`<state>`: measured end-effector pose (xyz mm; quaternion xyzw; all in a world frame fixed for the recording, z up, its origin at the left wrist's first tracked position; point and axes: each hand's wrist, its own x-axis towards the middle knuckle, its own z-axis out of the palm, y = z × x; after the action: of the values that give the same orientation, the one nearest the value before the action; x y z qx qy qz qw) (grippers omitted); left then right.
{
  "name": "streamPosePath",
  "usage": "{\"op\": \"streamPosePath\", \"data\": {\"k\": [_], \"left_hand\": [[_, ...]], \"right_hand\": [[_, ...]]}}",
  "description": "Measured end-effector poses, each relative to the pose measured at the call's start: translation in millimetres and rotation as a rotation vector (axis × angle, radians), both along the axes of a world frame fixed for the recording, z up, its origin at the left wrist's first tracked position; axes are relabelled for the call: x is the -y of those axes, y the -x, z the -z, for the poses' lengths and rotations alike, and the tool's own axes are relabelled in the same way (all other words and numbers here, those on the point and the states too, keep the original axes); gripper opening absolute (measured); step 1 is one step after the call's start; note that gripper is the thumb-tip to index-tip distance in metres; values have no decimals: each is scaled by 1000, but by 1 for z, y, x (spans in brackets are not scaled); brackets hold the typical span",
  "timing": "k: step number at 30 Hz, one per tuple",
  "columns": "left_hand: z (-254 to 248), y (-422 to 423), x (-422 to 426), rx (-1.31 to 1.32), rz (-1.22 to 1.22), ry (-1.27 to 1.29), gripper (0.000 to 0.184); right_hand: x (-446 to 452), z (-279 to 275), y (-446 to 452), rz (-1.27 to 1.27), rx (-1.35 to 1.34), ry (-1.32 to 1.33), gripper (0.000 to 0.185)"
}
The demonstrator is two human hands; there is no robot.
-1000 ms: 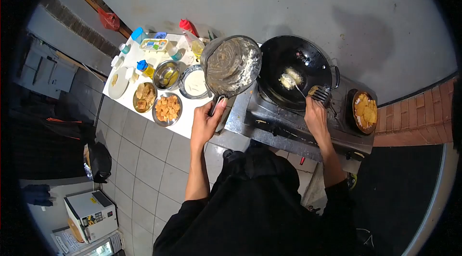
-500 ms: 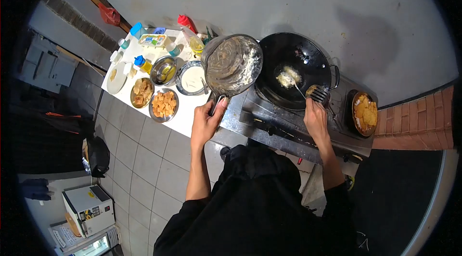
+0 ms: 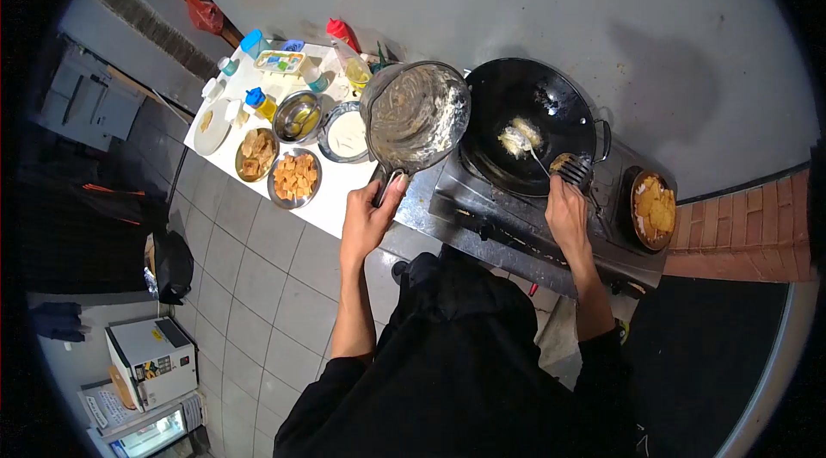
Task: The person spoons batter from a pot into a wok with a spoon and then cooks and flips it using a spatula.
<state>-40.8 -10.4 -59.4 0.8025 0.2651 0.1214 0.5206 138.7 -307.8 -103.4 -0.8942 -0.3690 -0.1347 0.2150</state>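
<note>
My left hand is wrapped around the handle of a dark saucepan, tilted so that its inside shows, smeared with white residue. My right hand grips a metal spoon that reaches into a black wok. The spoon's tip meets pale, whitish food at the bottom of the wok. Beside my right fingers shows a dark slotted turner head; whether I hold it too I cannot tell. A browned piece of food lies by it at the wok's edge.
The wok sits on a metal stove. To the right stands a dish of golden fried pieces. On the white table are a bowl of white batter, a bowl of orange-brown cubes, another bowl of pieces and several bottles.
The view has shifted slightly. Both hands keep their grips, with the saucepan still tilted and the spoon still in the wok at the pale food.
</note>
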Motion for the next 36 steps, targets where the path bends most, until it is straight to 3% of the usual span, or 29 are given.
{"op": "streamPosePath", "data": {"k": [27, 33, 36], "left_hand": [[0, 5, 3, 49, -57, -25, 48], [-2, 3, -1, -34, -8, -41, 43], [-5, -2, 1, -45, 2, -34, 43]], "right_hand": [[-11, -6, -18, 71, 8, 94, 2], [-7, -13, -13, 159, -149, -37, 11], [2, -1, -21, 228, -249, -434, 16]]}}
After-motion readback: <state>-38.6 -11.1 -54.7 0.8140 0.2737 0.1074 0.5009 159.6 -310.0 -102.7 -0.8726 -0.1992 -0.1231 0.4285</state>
